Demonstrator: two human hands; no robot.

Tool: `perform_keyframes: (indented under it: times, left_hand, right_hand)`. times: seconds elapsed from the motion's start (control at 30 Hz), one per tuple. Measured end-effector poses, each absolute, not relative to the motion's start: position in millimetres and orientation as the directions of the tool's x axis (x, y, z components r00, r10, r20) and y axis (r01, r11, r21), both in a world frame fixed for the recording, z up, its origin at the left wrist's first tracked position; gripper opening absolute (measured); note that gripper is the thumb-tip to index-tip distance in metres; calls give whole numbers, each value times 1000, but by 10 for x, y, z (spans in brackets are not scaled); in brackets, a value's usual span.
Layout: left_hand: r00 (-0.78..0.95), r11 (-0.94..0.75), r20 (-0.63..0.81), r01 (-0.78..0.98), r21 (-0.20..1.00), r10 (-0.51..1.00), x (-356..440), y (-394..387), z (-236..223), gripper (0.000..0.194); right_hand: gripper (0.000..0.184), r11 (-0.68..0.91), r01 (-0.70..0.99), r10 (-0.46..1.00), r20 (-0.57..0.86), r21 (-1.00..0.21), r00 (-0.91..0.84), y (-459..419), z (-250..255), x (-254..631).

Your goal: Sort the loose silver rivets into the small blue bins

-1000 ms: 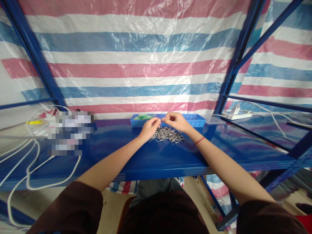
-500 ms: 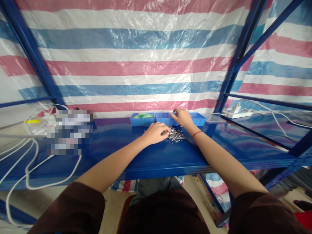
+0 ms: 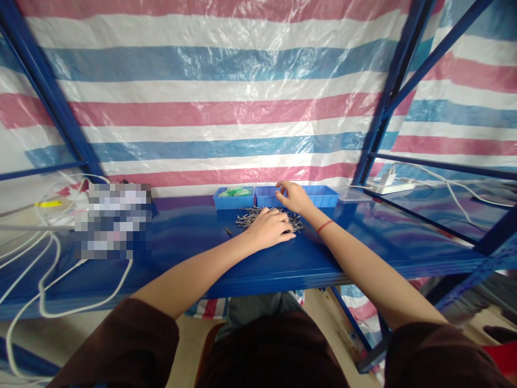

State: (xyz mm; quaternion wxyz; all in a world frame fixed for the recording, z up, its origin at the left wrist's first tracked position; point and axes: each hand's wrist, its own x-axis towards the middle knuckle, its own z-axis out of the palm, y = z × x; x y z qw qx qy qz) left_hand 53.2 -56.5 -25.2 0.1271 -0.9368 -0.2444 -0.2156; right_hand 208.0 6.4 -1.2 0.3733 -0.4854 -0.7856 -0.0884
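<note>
A pile of small metal nails (image 3: 248,217) lies on the blue shelf (image 3: 262,258) in front of me. My left hand (image 3: 271,227) rests palm down on the right part of the pile, its fingers laid over the nails. Just behind it, my right hand (image 3: 294,197) reaches to the near rim of a blue plastic tray (image 3: 323,197). The thumb and fingers are pinched together over the tray; what they hold is too small to make out. A red band circles the right wrist. One loose nail (image 3: 228,230) lies left of the pile.
A smaller blue tray (image 3: 234,200) with green pieces stands left of the other tray. A clear plastic lid (image 3: 355,195) and a white power strip (image 3: 390,187) sit at the right. White cables (image 3: 48,269) loop at the left. Blue frame posts and a striped tarp (image 3: 226,108) close the back.
Both hands were together above the pile. The left hand has come down onto the nails and slid right; the right hand has moved back to the tray rim.
</note>
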Motion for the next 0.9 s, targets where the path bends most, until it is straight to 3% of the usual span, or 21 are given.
perform_keyframes:
  times: [0.3,0.53,0.63,0.73,0.8,0.9]
  left_hand:
    - [759,-836,461,545,-63,460,526,-504,-268,20]
    - [648,-880,596,371,297,474,490,-358,-335,18]
    - [450,-786,644,385,485,618,460,-251,-334,19]
    - [277,-639,576,314,702,769,405,-131,-330,18]
    - [224,-593,550,238,769,805,368,-73,-327,18]
    - [197,-593,562,183,784,804,341,-45,-321,17]
  right_hand:
    - [24,562,795,685,667,-228,-293,47,-12,2068]
    - [19,543,766,708,679,-345,-196,60,24,2155]
    - [16,563,685,741,649,-462,-171,66,33,2171]
    - [17,563,496,818,531,-661,-221,25,55,2119]
    - [17,537,383,843,466,-751,-270,-30,77,2056]
    - [16,539,301,834,449,-786,-322,-112,97,1964]
